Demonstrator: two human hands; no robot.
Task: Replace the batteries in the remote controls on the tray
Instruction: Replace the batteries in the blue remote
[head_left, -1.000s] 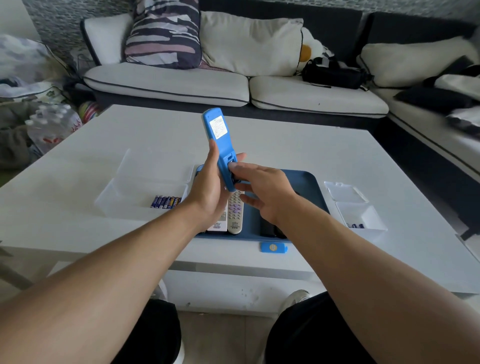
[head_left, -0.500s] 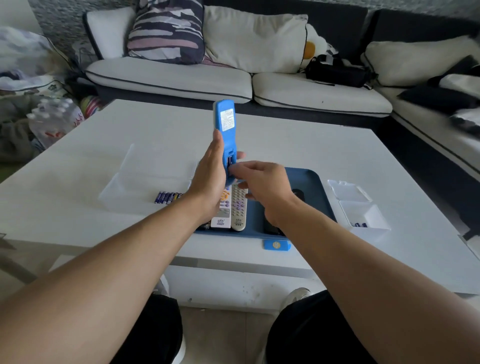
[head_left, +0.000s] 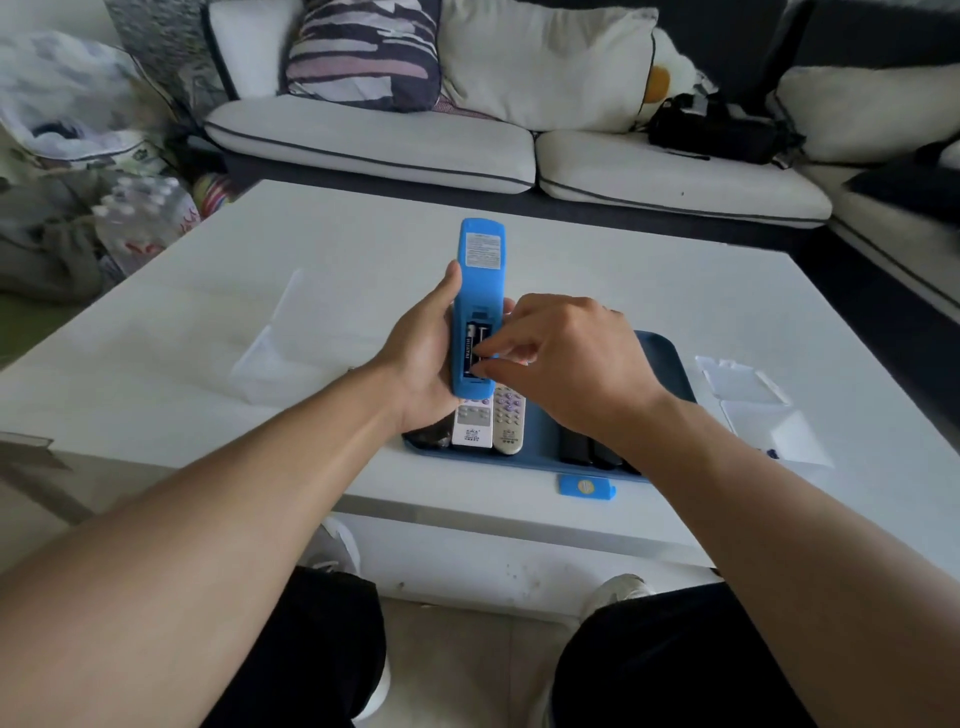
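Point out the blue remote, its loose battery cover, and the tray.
blue remote (head_left: 482, 249): head view, white label on its back.
battery cover (head_left: 587, 487): head view, its round sticker.
tray (head_left: 662, 353): head view, far right rim.

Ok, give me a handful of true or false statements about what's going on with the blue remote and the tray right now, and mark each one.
1. The left hand holds the blue remote control with its back facing the camera. True.
2. The remote's battery compartment is closed by its cover. False: it is open, with a battery visible inside.
3. The small blue battery cover lies on the white table, in front of the blue tray. True.
4. The right hand rests flat on the table. False: its fingertips are at the open compartment.
5. The tray holds no other remotes. False: a white remote and others lie on it.
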